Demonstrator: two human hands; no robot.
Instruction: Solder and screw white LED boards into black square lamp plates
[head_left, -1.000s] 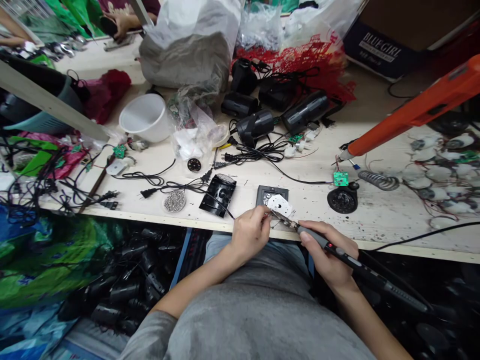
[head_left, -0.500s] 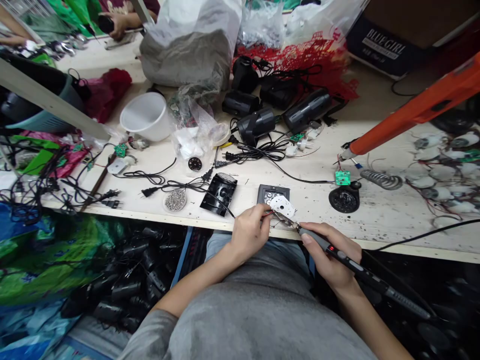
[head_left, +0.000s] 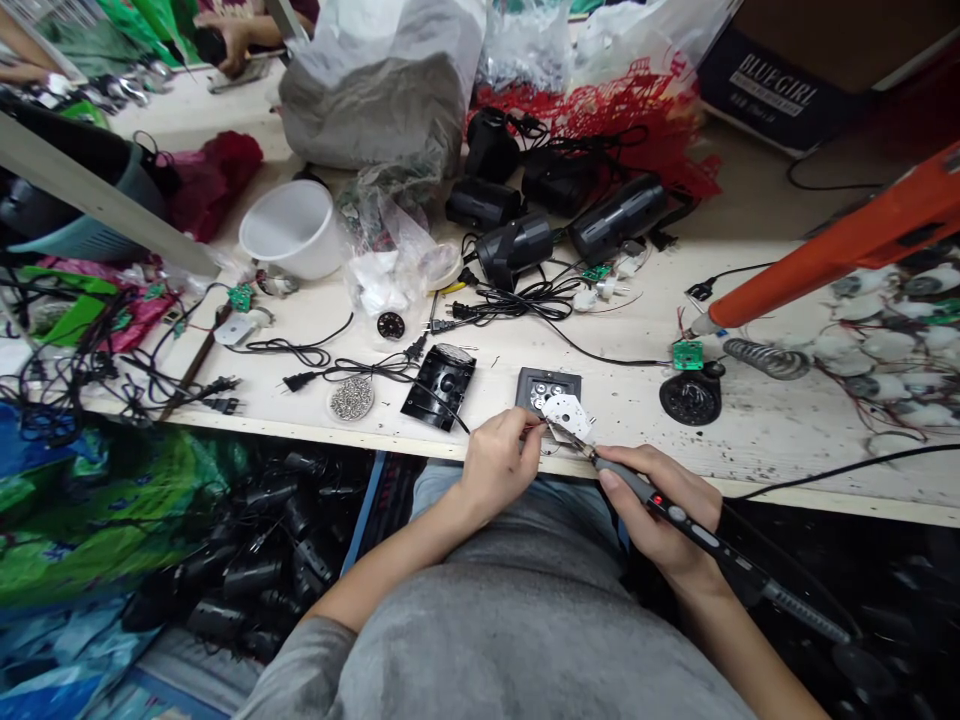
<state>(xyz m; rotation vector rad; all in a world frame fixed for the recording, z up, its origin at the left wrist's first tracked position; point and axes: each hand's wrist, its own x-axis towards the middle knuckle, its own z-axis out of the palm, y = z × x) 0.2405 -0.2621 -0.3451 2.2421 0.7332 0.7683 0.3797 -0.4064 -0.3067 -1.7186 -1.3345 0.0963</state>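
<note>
My right hand (head_left: 667, 510) is wrapped around a soldering iron (head_left: 686, 522) with a small red light on its handle. The iron's metal tip meets the lower edge of a white circuit board (head_left: 566, 416). At that board's left edge my left hand (head_left: 501, 455) is closed, thumb and fingers pinching a thin wire (head_left: 534, 426), partly hidden by the fingertips. The board leans over a square dark frame (head_left: 531, 380) with round lenses. Left of it lies an open black housing (head_left: 439, 388), its cord running toward my left hand.
A dish of screws (head_left: 350, 398) stands at the left front. Black lamp bodies (head_left: 514, 248) and cords lie behind. To the right are an orange tool (head_left: 825, 245), a green circuit board (head_left: 688, 354), a spring (head_left: 765, 358) and white motors (head_left: 885, 350). A co-worker's hand (head_left: 232, 45) shows at the back left.
The iron's tip and the white board have shifted slightly; both hands stay in nearly the same place. The orange tool's near end now appears lower, and a black plug shows beside it.
</note>
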